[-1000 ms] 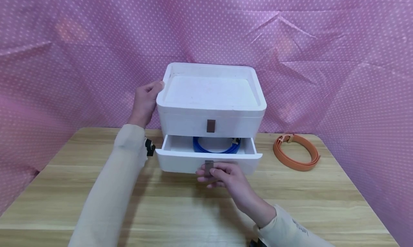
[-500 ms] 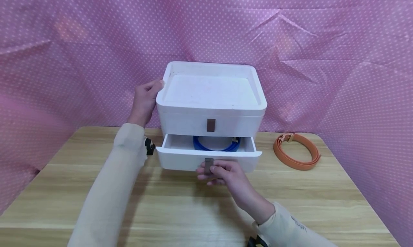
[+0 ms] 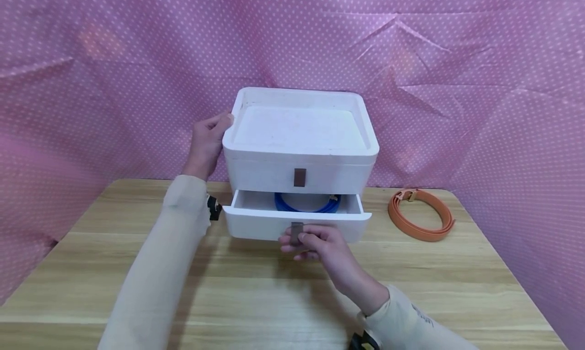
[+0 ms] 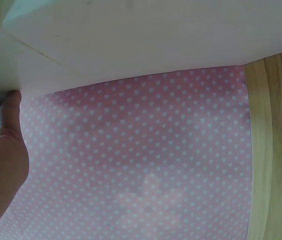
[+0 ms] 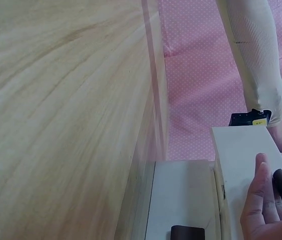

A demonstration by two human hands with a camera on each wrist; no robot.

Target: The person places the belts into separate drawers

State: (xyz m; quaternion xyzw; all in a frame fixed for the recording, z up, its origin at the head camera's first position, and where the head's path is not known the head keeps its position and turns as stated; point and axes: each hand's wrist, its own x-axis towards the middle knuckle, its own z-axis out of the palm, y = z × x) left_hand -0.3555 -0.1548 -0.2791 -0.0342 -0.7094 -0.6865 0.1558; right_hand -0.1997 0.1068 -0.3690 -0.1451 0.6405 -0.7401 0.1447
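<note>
Pink dotted curtain [image 3: 461,65] | wooden table [image 3: 256,304] | right grip [image 3: 322,246] pinches tab [image 3: 296,231] | left grip [image 3: 205,142] on box [image 3: 260,175], closure unclear

Wooden table [image 3: 256,309] bears drawer unit [image 3: 262,175] and belt [image 3: 422,234].

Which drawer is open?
The lower drawer: it juts out, showing a blue belt inside, and the right hand pinches its brown tab. The upper drawer is shut.

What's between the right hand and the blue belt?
In the head view, the lower drawer's white front panel separates the right hand from the blue belt.
</note>
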